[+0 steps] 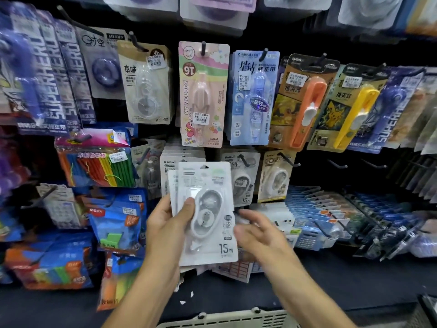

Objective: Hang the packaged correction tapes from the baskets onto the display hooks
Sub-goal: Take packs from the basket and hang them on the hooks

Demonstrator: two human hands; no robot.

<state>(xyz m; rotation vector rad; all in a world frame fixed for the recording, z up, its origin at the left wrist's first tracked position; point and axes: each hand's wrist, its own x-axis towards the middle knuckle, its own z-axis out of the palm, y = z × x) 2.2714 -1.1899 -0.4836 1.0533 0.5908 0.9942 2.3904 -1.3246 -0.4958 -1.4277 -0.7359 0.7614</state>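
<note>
My left hand [169, 223] grips a small stack of white correction tape packs [208, 214] marked 15M, thumb across the front blister. The stack stands upright in front of the lower row of the display. My right hand [257, 230] hovers just right of the stack with loosely spread fingers, blurred, holding nothing. Behind the stack hang matching grey-white packs [243, 178] on a black hook [243, 160]. Two bare hooks [338, 165] stick out further right. The pale basket [227, 319] shows its rim at the bottom edge.
The black pegboard wall carries many hung packs: a pink My Melody tape [203, 95], a blue tape [254, 98], orange and yellow clip pushers [305, 102]. Coloured stick packs [94, 159] hang left. Flat stacked packs [319, 209] lie on the lower right shelf.
</note>
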